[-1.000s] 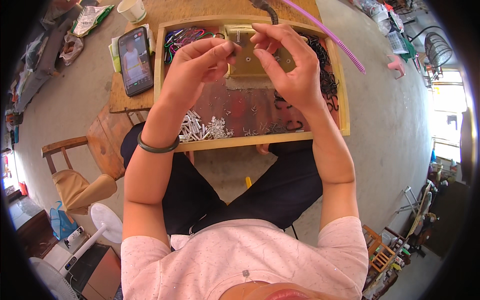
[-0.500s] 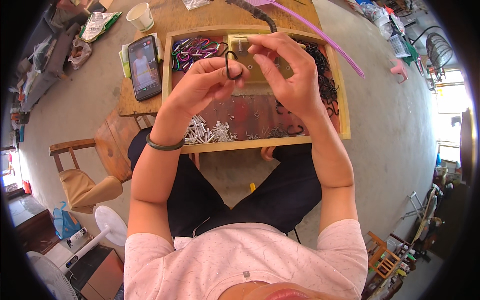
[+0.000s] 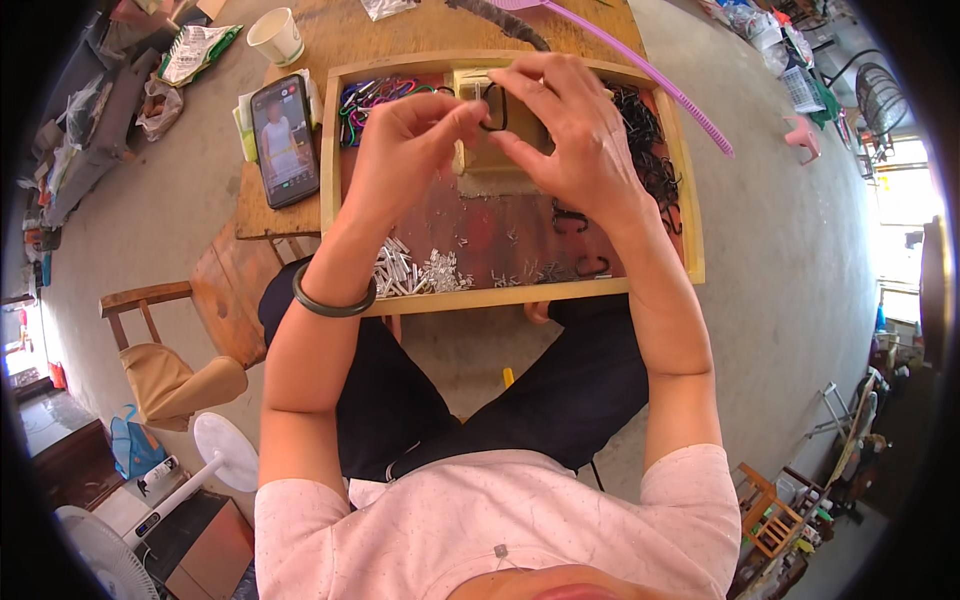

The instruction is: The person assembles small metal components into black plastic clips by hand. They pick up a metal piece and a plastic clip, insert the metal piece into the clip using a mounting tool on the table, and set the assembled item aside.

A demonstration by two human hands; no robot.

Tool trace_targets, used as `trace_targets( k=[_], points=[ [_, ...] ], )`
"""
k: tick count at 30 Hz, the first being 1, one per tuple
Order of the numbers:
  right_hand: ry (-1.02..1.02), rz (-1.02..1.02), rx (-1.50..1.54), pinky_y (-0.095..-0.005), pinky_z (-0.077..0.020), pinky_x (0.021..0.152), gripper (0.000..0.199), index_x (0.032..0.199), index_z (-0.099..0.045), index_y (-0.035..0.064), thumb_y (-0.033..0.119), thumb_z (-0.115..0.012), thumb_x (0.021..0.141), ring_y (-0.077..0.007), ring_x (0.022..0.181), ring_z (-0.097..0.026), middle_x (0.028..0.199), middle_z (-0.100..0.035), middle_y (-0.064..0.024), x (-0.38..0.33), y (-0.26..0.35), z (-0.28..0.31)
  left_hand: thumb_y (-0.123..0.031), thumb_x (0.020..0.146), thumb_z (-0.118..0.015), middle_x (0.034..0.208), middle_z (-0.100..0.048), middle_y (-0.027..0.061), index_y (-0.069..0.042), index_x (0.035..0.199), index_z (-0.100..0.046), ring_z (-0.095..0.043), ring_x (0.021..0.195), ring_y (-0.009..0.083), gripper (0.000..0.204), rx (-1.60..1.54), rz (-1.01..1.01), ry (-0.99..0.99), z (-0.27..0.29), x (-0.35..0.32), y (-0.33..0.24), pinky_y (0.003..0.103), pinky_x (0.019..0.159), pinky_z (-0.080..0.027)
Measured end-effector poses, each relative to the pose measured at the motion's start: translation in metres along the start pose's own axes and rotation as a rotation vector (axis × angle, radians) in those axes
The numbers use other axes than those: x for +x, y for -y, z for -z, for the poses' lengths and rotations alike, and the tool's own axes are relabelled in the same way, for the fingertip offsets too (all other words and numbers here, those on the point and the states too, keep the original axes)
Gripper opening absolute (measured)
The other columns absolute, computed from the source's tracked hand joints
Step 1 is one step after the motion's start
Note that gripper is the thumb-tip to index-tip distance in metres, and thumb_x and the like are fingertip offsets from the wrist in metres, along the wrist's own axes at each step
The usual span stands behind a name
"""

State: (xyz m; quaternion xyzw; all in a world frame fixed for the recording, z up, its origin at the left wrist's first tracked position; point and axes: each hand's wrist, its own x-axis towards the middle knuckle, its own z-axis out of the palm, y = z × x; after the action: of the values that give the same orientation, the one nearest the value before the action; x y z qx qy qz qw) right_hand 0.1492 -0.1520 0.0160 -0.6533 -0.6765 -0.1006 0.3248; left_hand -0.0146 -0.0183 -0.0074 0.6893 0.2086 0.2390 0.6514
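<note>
My left hand (image 3: 415, 140) pinches a black metal carabiner body (image 3: 502, 108), bent like a hook, between thumb and fingers. Its curved side points toward my right hand (image 3: 565, 130), whose thumb and forefinger are spread around it; whether they touch it I cannot tell. Both hands are over a shallow wooden tray (image 3: 520, 297), in front of a yellowish block (image 3: 465, 158) that they partly hide. Coloured carabiners (image 3: 375, 100) fill the tray's far left corner. Black carabiner parts (image 3: 650, 140) heap along its right side. Silver metal pins (image 3: 395, 272) lie in the near left corner.
A phone (image 3: 286, 140) showing a picture leans left of the tray, near a paper cup (image 3: 275, 36). A purple plastic strip (image 3: 650, 70) slants past the tray's far right corner. A wooden chair (image 3: 215, 290) stands at the left, a white fan (image 3: 222, 450) nearer me.
My left hand has carried the black carabiner body slightly right and away from me, up to the block. My right hand has come closer around it.
</note>
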Motion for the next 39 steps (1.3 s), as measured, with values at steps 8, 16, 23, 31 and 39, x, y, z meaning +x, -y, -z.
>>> trace_targets(
  k=[8, 16, 23, 31, 39],
  points=[
    [-0.172, 0.054, -0.168, -0.0517, -0.0453, 0.106, 0.046, 0.119, -0.071, 0.0052, 0.02, -0.084, 0.078, -0.0449, 0.129, -0.052, 0.145, -0.051, -0.0237, 0.011, -0.006, -0.007, -0.037, 0.095, -0.077, 0.08, -0.061, -0.004, -0.004, 0.092, -0.069, -0.05, 0.063, 0.0018, 0.034, 0.036, -0.033, -0.159, 0.002, 0.031, 0.011, 0.02, 0.055, -0.037],
    [-0.102, -0.06, -0.135, -0.0536, -0.0413, 0.111, 0.051, 0.125, -0.072, 0.0101, 0.019, -0.084, 0.076, -0.045, 0.138, -0.046, 0.155, -0.041, -0.0232, 0.012, -0.011, -0.019, -0.029, 0.086, -0.087, 0.078, -0.058, -0.007, -0.007, 0.088, -0.062, -0.051, 0.069, 0.0017, 0.033, 0.212, -0.017, -0.141, -0.004, 0.037, 0.032, 0.02, 0.059, -0.041],
    [-0.078, -0.075, -0.157, -0.0529, -0.0407, 0.112, 0.053, 0.126, -0.072, 0.0121, 0.017, -0.084, 0.075, -0.0441, 0.14, -0.044, 0.157, -0.039, -0.0234, 0.011, -0.011, -0.022, -0.032, 0.083, -0.089, 0.069, -0.059, -0.0016, -0.003, 0.08, -0.062, -0.052, 0.062, 0.0053, 0.04, 0.134, -0.109, -0.157, -0.003, 0.042, 0.046, 0.024, 0.053, -0.043],
    [-0.067, -0.096, -0.156, -0.0529, -0.0406, 0.113, 0.053, 0.126, -0.071, 0.0124, 0.017, -0.083, 0.075, -0.0446, 0.141, -0.043, 0.157, -0.037, -0.024, 0.009, -0.013, -0.024, -0.027, 0.088, -0.086, 0.078, -0.06, -0.007, -0.009, 0.088, -0.066, -0.052, 0.068, 0.0017, 0.027, 0.087, 0.0, -0.134, -0.002, 0.039, 0.041, 0.019, 0.061, -0.041],
    [-0.07, -0.074, -0.17, -0.0533, -0.0404, 0.113, 0.052, 0.125, -0.072, 0.012, 0.017, -0.084, 0.074, -0.0447, 0.142, -0.042, 0.157, -0.038, -0.0241, 0.008, -0.014, -0.025, -0.03, 0.089, -0.084, 0.074, -0.059, -0.0069, -0.009, 0.084, -0.065, -0.052, 0.064, 0.0017, 0.029, 0.112, -0.024, -0.109, 0.0, 0.037, 0.04, 0.019, 0.058, -0.04]
  ],
)
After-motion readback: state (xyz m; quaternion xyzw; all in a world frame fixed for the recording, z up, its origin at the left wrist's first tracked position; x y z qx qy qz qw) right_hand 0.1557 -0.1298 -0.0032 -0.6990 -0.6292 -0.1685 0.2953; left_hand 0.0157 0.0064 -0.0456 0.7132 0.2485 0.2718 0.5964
